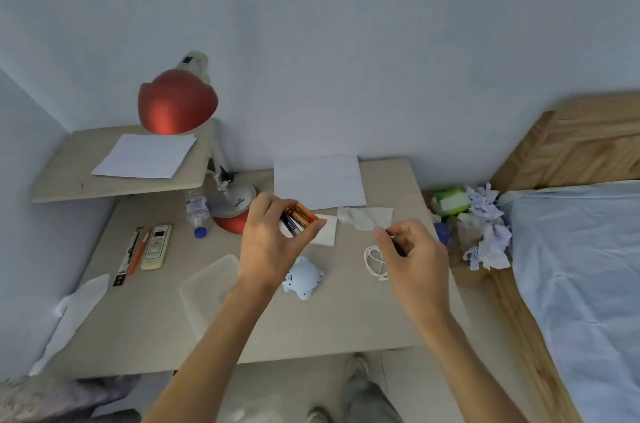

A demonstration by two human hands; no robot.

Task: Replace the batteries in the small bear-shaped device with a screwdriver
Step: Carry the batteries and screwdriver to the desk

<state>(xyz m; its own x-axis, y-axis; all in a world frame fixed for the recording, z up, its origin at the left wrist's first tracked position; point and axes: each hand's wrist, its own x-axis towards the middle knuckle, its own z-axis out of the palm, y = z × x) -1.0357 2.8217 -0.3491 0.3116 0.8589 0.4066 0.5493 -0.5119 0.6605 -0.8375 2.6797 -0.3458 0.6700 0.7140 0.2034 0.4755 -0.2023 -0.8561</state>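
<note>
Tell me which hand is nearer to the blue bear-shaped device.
Left. The left hand, holding batteries, hovers just up-left of the bear-shaped device; the right hand, pinching a dark tool, is farther right.

Home bedrm – desk [346, 325] w/ red lamp [176, 104] beside wooden bed [575, 152].

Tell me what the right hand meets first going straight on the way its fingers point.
Probably the crumpled white tissue lying just beyond the right hand, which pinches a thin dark tool. The hand's height above the beige desk is unclear.
</note>
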